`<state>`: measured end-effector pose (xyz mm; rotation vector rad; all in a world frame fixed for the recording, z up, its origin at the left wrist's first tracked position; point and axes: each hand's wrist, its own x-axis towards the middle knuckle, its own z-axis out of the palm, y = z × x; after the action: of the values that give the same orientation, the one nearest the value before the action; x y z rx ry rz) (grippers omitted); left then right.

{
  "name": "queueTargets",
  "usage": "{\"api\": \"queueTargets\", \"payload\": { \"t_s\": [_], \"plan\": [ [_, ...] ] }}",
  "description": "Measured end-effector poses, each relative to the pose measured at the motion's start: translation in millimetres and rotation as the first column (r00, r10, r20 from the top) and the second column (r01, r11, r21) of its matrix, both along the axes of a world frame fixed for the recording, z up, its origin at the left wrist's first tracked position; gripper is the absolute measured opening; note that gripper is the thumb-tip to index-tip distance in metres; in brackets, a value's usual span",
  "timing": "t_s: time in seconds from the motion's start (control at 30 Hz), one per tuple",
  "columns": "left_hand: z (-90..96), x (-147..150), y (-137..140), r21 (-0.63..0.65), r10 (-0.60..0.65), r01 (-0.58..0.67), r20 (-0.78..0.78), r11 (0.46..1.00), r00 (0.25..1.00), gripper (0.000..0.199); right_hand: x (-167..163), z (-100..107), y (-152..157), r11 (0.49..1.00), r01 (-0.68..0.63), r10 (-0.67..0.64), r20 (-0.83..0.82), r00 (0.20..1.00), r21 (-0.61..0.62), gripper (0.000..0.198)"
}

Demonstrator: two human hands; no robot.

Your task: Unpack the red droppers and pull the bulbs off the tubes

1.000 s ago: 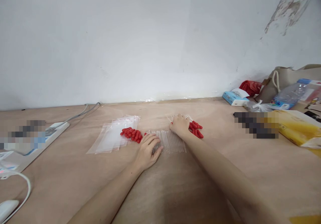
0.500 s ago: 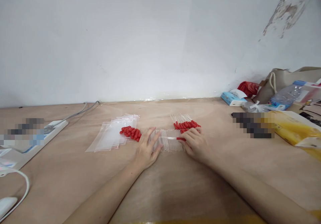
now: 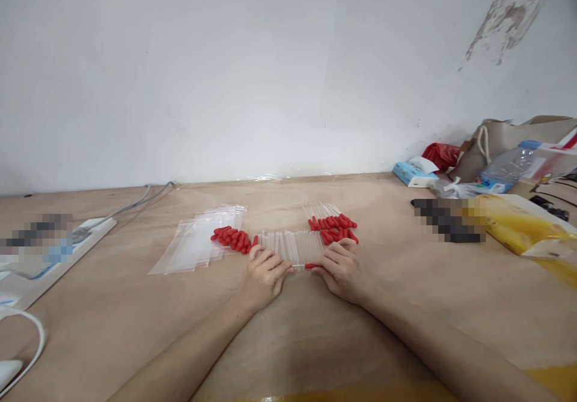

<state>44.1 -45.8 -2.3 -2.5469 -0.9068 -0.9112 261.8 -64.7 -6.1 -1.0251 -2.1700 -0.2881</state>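
Note:
A row of thin clear tubes [image 3: 291, 246] lies side by side on the table between my hands. My left hand [image 3: 269, 274] is closed at the near edge of the row, pinching the end of a clear tube. Opposite it, my right hand [image 3: 340, 268] pinches a red-ended stick [image 3: 311, 265], whose red end meets the tube near my left fingertips. Several red pieces [image 3: 232, 238] are heaped left of the row. Behind my right hand are more red-ended sticks [image 3: 331, 222], their pale thin shafts pointing towards the wall.
Flat clear zip bags [image 3: 180, 249] lie at the left, partly under the red heap. Farther left is a white power strip [image 3: 92, 240] with cables. A tissue pack [image 3: 415, 175], a plastic bottle [image 3: 509, 164] and a yellow package [image 3: 518, 225] crowd the right side.
Both hands have come nearer to me, to the front edge of the tube row, and closer together. My left fingers, spread before, are now closed; the red-ended stick has moved nearer with my right hand.

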Motion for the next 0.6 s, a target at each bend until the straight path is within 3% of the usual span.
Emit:
{"api": "queueTargets", "payload": {
  "t_s": [0.27, 0.37, 0.5, 0.6],
  "plan": [
    [-0.1, 0, -2, -0.004, -0.012, 0.012, 0.003, 1.0, 1.0, 0.016, 2, -1, -3, 1.0, -0.005, 0.005, 0.003, 1.0, -0.029, 0.016],
    [-2.8, -9, 2, -0.034, -0.017, 0.02, 0.085, 0.999, 0.996, 0.017, 13, -4, 0, 0.999, 0.026, -0.027, -0.042, 0.999, -0.022, 0.014],
    [-4.5, -23, 13, -0.105, 0.121, -0.095, 0.277, 0.99, 0.953, 0.022, 36, -4, 12, 0.995, 0.103, -0.102, -0.308, 0.946, -0.014, 0.013],
    [-3.1, -23, 20, -0.119, 0.159, -0.13, 0.279, 0.984, 0.947, 0.032, 47, -3, 22, 0.986, 0.164, -0.162, -0.519, 0.839, -0.043, 0.018]
  ]
}}
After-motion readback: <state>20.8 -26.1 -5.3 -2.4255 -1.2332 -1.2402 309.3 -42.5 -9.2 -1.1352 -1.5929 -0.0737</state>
